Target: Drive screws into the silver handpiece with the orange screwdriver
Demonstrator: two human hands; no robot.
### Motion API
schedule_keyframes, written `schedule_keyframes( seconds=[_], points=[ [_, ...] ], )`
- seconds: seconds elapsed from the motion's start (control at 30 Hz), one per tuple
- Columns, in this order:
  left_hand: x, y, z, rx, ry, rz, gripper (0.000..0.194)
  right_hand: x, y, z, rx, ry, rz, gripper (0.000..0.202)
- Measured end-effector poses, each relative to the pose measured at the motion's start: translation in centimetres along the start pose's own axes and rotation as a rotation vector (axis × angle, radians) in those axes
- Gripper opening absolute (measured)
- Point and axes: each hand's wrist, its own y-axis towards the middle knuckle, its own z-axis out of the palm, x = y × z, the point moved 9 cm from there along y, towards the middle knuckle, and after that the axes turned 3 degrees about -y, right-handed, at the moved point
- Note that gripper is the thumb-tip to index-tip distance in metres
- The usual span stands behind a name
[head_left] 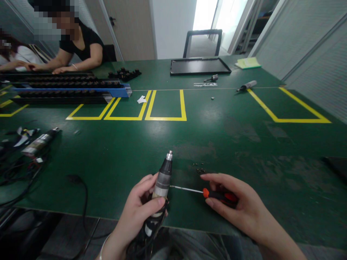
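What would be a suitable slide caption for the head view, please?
Left hand holding a power tool, right hand holding a screwdriver with its tip at the tool's side, small screws nearby.

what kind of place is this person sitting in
Probably an assembly or repair workroom: yellow tape outlines mark the green table, the left hand holds what looks like an electric screwdriver, and the right hand holds a red-and-black screwdriver.

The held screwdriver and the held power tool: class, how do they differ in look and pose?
The screwdriver is slimmer; the power tool is thicker. The screwdriver shows red and black; the power tool shows grey and black. The screwdriver points sideways; the power tool points forward. Both are held tools.
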Motion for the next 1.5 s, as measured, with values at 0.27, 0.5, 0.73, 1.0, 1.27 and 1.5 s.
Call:
schedule_keyframes(
  seconds=[0.27, 0.5, 0.73, 1.0, 1.27, 1.5],
  points=[
    [-0.1, 0.0, 0.1, 0.020, 0.024, 0.008, 0.039, -1.0, 0.2, 0.7, 0.072, 0.092, 0.119, 0.030],
    [-0.1, 0.0, 0.1, 0.015, 0.022, 0.005, 0.039, 0.1, -0.1, -0.5, -0.045, 0.053, -0.003, 0.032],
    [-0.1, 0.0, 0.2, 0.021, 0.023, -0.006, 0.040, -0.2, 0.3, 1.0, 0.132, 0.076, 0.081, 0.033],
    [0.0, 0.1, 0.0, 0.000, 0.021, 0.004, 0.042, 0.0, 0.0, 0.5, 0.068, 0.055, 0.026, 0.032],
    [0.0, 0.0, 0.0, 0.017, 0.001, 0.010, 0.039, 0.9, 0.0, -0.1, 0.022, 0.023, -0.054, 0.039],
    [-0.2, 0.1, 0.2, 0.040, 0.008, 0.023, 0.038, -0.3, 0.2, 0.2, 0.025, 0.033, 0.017, 0.029]
  ],
)
